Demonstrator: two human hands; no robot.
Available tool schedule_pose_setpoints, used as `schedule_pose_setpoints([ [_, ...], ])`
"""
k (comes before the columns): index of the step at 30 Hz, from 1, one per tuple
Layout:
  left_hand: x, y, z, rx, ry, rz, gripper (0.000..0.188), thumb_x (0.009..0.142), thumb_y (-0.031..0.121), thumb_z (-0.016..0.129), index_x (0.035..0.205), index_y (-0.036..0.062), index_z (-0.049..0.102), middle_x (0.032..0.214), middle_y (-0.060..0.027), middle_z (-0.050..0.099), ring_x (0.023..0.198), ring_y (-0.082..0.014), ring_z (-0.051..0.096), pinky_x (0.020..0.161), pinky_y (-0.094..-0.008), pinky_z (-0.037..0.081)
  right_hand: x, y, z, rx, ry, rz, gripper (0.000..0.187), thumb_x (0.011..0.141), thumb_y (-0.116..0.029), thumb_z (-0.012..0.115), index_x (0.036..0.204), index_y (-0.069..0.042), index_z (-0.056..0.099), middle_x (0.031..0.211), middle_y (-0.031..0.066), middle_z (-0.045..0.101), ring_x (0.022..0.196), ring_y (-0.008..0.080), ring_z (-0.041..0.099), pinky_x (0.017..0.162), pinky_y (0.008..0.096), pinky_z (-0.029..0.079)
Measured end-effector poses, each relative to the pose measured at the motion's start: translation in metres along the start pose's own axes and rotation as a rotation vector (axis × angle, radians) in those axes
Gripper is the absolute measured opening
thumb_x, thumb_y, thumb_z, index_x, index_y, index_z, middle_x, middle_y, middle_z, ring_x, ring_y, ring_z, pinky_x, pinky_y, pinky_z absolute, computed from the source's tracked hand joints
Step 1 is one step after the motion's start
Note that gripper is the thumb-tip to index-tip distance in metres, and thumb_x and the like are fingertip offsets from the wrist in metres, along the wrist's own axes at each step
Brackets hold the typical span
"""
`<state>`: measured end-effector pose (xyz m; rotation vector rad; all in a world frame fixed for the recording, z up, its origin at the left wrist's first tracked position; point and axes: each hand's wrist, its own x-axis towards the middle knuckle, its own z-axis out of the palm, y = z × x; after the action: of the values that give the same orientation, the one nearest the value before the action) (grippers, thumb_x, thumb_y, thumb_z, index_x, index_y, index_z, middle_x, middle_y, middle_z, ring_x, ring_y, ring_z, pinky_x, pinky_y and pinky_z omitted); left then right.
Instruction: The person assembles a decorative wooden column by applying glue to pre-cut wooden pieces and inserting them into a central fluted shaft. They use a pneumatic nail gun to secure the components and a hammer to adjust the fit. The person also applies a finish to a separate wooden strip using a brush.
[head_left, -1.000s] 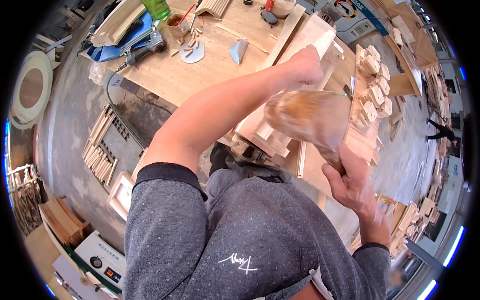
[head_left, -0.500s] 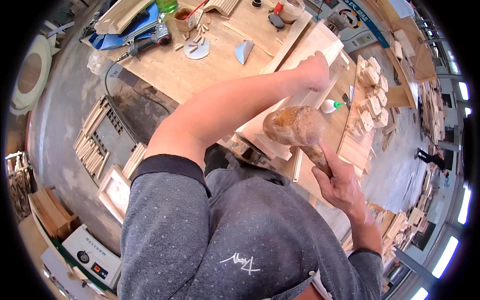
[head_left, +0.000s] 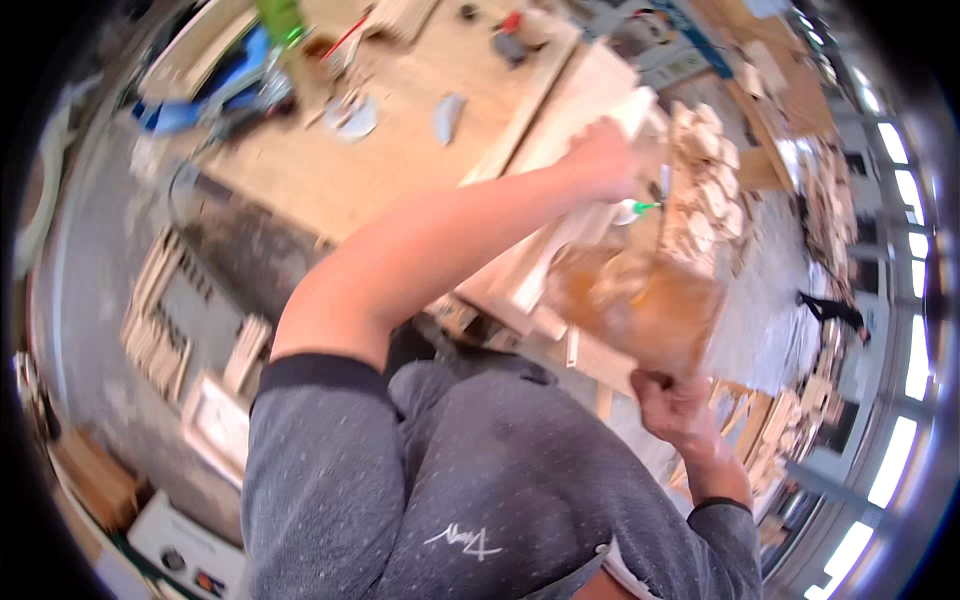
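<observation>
My right hand (head_left: 672, 408) is closed round the handle of a wooden mallet. The mallet's brown head (head_left: 640, 305) is smeared by motion and hangs over the bench's right part. My left arm reaches across to a long pale wooden workpiece (head_left: 570, 118). On its right side, near the far end, my left hand (head_left: 605, 160) is closed, fingers partly hidden and blurred. Just beyond the mallet lies a white glue bottle with a green tip (head_left: 640, 210).
Shaped wooden parts (head_left: 705, 185) are heaped at the right. On the workbench (head_left: 390, 175) are a white disc (head_left: 352, 118) with dowels, a silvery half-round piece (head_left: 448, 118) and a blurred power tool (head_left: 250, 115). Wooden strips (head_left: 155, 320) lie lower left. A distant person (head_left: 832, 310) is at far right.
The mallet head has swung rightward and now looks larger and blurred. My right hand has dropped slightly. My left hand keeps to the workpiece, while the whole view has shifted.
</observation>
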<state>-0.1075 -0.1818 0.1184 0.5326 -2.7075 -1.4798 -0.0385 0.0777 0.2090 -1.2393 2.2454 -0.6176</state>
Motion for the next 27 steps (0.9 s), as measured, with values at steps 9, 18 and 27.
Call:
schedule_pose_setpoints([
  [9, 0.048, -0.010, 0.023, -0.159, -0.022, -0.139, 0.056, 0.084, 0.009, 0.065, 0.130, -0.0133, 0.042, 0.135, -0.0350, 0.050, 0.123, -0.0481, 0.056, 0.105, -0.0517, 0.048, 0.011, 0.044, -0.027, 0.302, 0.298, 0.221, 0.059, 0.093, -0.016, 0.072, 0.146, -0.002, 0.049, 0.091, 0.0145, 0.068, 0.079, 0.0242, 0.067, 0.073, 0.0347, 0.053],
  [18, 0.062, -0.012, 0.005, 0.123, 0.012, -0.145, 0.049, 0.084, 0.007, 0.065, 0.121, -0.0179, 0.046, 0.113, -0.0390, 0.065, 0.111, -0.0482, 0.066, 0.096, -0.0463, 0.054, 0.167, 0.085, -0.095, 0.045, 0.632, 0.175, 0.058, 0.099, -0.029, 0.060, 0.148, -0.002, 0.047, 0.118, 0.0286, 0.067, 0.104, 0.0398, 0.066, 0.092, 0.0440, 0.050],
  [27, 0.064, -0.001, 0.003, 0.144, -0.014, -0.195, 0.041, 0.084, 0.001, 0.062, 0.120, -0.0138, 0.048, 0.115, -0.0362, 0.066, 0.114, -0.0473, 0.065, 0.098, -0.0475, 0.054, 0.198, 0.100, -0.108, -0.031, 0.448, 0.218, 0.057, 0.098, -0.023, 0.059, 0.150, -0.004, 0.046, 0.117, 0.0277, 0.069, 0.110, 0.0441, 0.066, 0.096, 0.0456, 0.050],
])
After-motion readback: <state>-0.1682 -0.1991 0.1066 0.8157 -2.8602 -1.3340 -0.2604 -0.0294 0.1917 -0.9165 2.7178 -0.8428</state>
